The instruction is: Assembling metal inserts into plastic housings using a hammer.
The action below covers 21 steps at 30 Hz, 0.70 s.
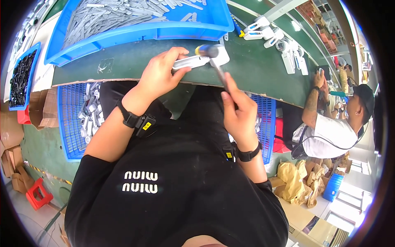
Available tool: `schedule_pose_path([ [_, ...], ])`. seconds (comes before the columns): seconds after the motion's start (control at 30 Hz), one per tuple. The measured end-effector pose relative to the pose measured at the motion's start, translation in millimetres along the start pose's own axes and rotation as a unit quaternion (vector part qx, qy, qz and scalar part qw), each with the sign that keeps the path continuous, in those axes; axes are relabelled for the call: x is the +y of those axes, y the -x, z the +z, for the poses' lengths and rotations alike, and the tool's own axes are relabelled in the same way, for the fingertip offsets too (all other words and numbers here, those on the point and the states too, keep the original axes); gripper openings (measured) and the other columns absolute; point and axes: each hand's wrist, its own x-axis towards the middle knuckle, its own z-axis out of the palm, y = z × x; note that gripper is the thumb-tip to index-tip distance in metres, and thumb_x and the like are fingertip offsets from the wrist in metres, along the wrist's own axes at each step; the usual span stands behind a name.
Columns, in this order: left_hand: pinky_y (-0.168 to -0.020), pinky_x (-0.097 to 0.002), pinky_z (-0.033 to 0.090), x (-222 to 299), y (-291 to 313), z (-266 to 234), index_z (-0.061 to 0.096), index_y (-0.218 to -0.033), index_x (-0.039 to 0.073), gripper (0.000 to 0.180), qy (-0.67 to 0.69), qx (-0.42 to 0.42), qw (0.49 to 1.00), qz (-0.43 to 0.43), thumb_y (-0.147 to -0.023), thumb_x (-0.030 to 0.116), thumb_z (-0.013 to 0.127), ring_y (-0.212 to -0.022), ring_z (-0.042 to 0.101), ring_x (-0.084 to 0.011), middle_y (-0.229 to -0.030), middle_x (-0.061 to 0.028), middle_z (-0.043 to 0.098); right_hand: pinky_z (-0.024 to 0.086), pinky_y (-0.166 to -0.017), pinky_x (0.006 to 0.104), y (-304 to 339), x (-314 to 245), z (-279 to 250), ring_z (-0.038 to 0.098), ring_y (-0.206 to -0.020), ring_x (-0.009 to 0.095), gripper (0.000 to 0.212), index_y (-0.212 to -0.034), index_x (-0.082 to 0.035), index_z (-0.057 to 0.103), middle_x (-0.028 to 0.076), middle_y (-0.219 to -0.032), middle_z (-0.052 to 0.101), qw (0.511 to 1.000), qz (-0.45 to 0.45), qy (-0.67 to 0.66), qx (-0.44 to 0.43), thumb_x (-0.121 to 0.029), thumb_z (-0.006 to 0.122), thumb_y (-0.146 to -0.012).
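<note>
From here I see the left grip point(159, 73) pinching a white casing point(196, 62), upper centre, right grip point(241, 110) clasping a hammer point(218, 71); a glancing blow might dislodge the casing.

Your left hand point(164, 68) grips the left end of a long white part point(193, 62) near the front edge of the green worktop point(123, 68). Your right hand point(240, 113) is closed around the handle of a hammer point(218, 73); its head is blurred over the part, contact not determinable. Ahead of you, a large blue tray point(144, 35) contains numerous grey strips point(111, 18). At your far left, a smaller blue tray point(18, 108) holds black pieces point(22, 76). White assemblies point(290, 55) lie to your right, near a co-worker point(329, 133) in a white top.
</note>
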Motion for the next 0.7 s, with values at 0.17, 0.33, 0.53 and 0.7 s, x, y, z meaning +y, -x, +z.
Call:
schedule_pose_path([
  [0.17,-0.084,-0.0421,0.061,6,-2,-1,0.064,-0.129,0.005,0.045,-0.009,-0.009,1.000,-0.011,-0.091,0.008,0.088,-0.097,0.078,-0.0365,-0.106,-0.0160,0.079,0.057,-0.080,0.0368,-6,25,13,0.071,-0.079,0.033,0.048,-0.150,-0.006,0.070,0.022,-0.096,0.075,0.999,-0.034,0.016,-0.016,0.001,0.072,-0.103],
  [0.33,-0.085,-0.0427,0.062,3,-1,2,0.065,-0.128,0.005,0.045,-0.018,-0.003,1.000,0.002,-0.091,0.011,0.089,-0.097,0.078,-0.0365,-0.106,-0.0168,0.079,0.057,-0.078,0.0374,4,31,4,0.070,-0.076,0.031,0.047,-0.149,-0.006,0.070,0.018,-0.094,0.078,0.998,-0.054,-0.014,0.034,0.000,0.072,-0.103],
  [0.53,-0.084,-0.0448,0.061,5,-2,1,0.065,-0.126,0.005,0.042,-0.011,-0.005,1.000,-0.017,-0.092,0.014,0.087,-0.097,0.077,-0.0379,-0.107,-0.0165,0.079,0.053,-0.070,0.0326,11,28,-5,0.059,-0.065,0.023,0.049,-0.152,0.001,0.065,0.010,-0.080,0.068,0.996,0.033,0.050,-0.065,0.000,0.070,-0.103],
  [0.7,-0.081,-0.0465,0.061,4,0,5,0.064,-0.127,0.007,0.042,-0.030,0.012,0.999,0.017,-0.092,0.016,0.086,-0.095,0.076,-0.0383,-0.106,-0.0148,0.079,0.055,-0.074,0.0308,28,30,6,0.063,-0.070,0.025,0.049,-0.154,-0.008,0.067,0.017,-0.087,0.070,0.993,0.003,-0.066,0.095,-0.003,0.070,-0.105],
])
